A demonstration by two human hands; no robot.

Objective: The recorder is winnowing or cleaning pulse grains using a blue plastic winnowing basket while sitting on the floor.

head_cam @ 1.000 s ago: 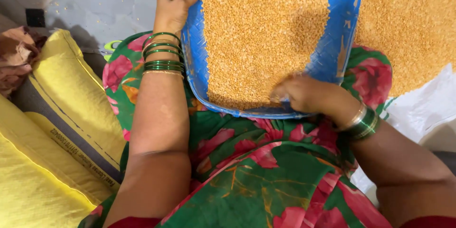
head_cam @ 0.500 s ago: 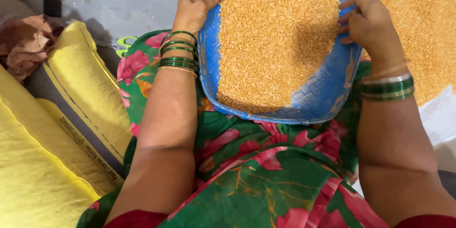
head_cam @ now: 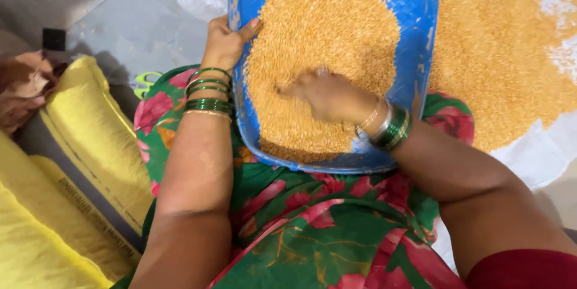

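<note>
Green floral cloth [head_cam: 312, 235] covers the lap, w/ blue tray [head_cam: 421, 36] resting on it. Right hand [head_cam: 327, 96] lies spread, palm down, in the grain [head_cam: 318, 30] inside tray. Left hand [head_cam: 225, 42] grips tray's left rim. Yellow sacks [head_cam: 72, 162] at left. More grain spread on floor [head_cam: 511, 54] beyond.

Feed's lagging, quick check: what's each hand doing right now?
Left hand: closed on the blue tray's left edge.
Right hand: open, holding nothing, fingers in the yellow grain.

Grey stone floor [head_cam: 120, 18], yellow sacks [head_cam: 66, 162] at left, white sheet [head_cam: 535, 156] at right
</note>
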